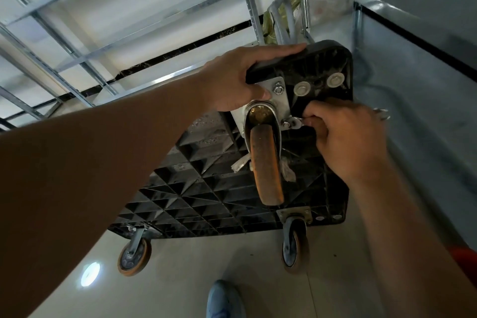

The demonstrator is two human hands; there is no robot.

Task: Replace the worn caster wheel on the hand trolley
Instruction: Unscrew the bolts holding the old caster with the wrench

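Trolley (206,188) stands tipped on edge, its black ribbed plastic underside facing the camera, filling the frame centre.

Worn caster wheel (267,165): just right of centre, hanging from the upper corner of the deck. Tread orange-brown, dull and grimy, surface rough. Scraps of clear tape or plastic film are caught around the axle on both sides. Swivel fork above it is bright metal with rusty-yellow grease in the cup. Mounting plate (280,97) is pale zinc, with a hex nut (278,90) showing near its 12 o'clock corner.

Two other casters at the lower edge: one at 7 o'clock (134,255), one at 5 o'clock (294,248), both with orange treads and grey hubs.

Left hand (240,77): fingers laid over the top edge of the deck at 12 o'clock, thumb pressing on the mounting plate; it grips the deck corner.

Right hand (343,137): at 3 o'clock of the caster, fingers curled round a small metal wrench (294,122), whose head sits on a bolt at the plate's lower right corner.

Floor (206,266) pale and glossy. Blue shoe (224,299) at 6 o'clock. Metal shelving rails (77,33) at 10 o'clock.
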